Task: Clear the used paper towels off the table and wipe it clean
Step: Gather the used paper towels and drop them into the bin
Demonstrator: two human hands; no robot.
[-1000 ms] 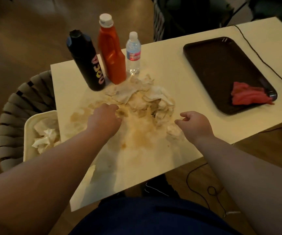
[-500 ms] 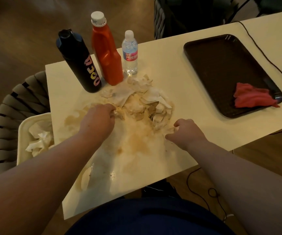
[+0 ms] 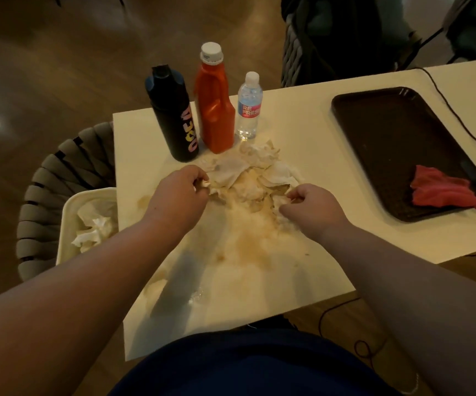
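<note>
My left hand (image 3: 178, 192) and right hand (image 3: 311, 208) each pinch an edge of the stained paper towels (image 3: 255, 178) heaped mid-table (image 3: 302, 132), in front of three bottles (image 3: 214, 104). A red cloth (image 3: 445, 191) lies on the tray (image 3: 396, 115).

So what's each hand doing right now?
Left hand: fingers curled, gripping the left edge of the paper towel pile.
Right hand: fingers curled, gripping the pile's right edge.

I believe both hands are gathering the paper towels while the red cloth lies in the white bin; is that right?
Not quite: the head view shows the red cloth on the dark tray, not in the white bin. The left hand and right hand do grip the paper towels.
</note>
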